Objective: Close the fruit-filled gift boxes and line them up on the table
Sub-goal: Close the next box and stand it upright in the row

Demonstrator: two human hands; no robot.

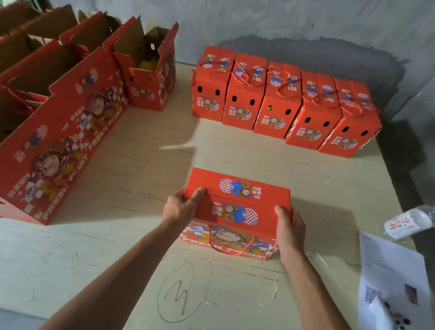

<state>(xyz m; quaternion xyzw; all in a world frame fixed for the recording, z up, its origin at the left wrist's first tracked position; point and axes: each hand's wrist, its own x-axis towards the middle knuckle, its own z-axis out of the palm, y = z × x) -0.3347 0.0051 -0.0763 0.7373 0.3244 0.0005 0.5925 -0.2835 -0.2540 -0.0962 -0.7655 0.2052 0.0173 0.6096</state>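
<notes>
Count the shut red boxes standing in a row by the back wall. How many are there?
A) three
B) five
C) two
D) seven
B: five closed boxes stand side by side along the wall, apart from the box that the left hand and right hand are holding.

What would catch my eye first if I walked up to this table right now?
Most likely the red gift box in the middle of the plywood table, gripped at its two ends by the left hand and right hand. Behind it, five closed red boxes stand in a row by the grey wall, and open boxes crowd the left side. A water bottle lies at the right edge.
</notes>
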